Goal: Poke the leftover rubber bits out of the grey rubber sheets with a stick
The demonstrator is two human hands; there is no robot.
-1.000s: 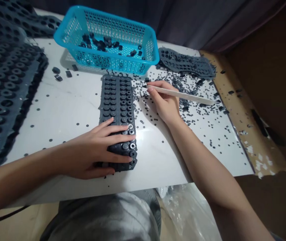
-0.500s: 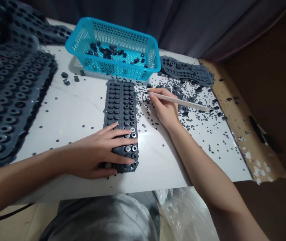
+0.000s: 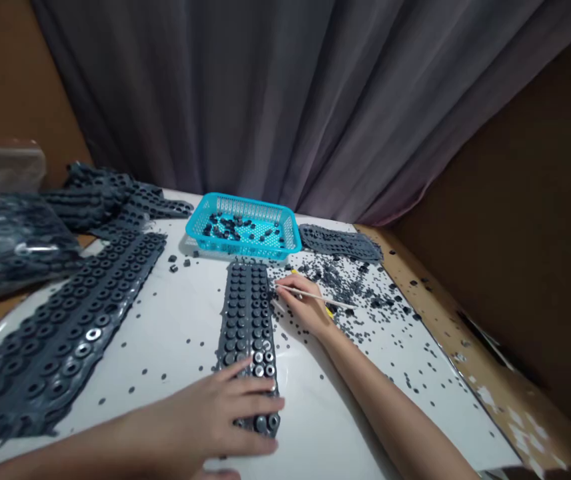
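Observation:
A long dark grey rubber sheet studded with rows of small round buttons lies lengthwise on the white table. My left hand lies flat on its near end, fingers stretched across it. My right hand rests beside the sheet's right edge, fingers pinched on a thin pale stick whose tip points at the sheet.
A blue plastic basket with small black pieces stands behind the sheet. Larger rubber sheets pile up at the left, another at the back right. Small dark punched bits litter the right side. A grey curtain hangs behind.
The view has tilted up, so the curtain and more of the table show. My hands keep their places on the sheet and the stick.

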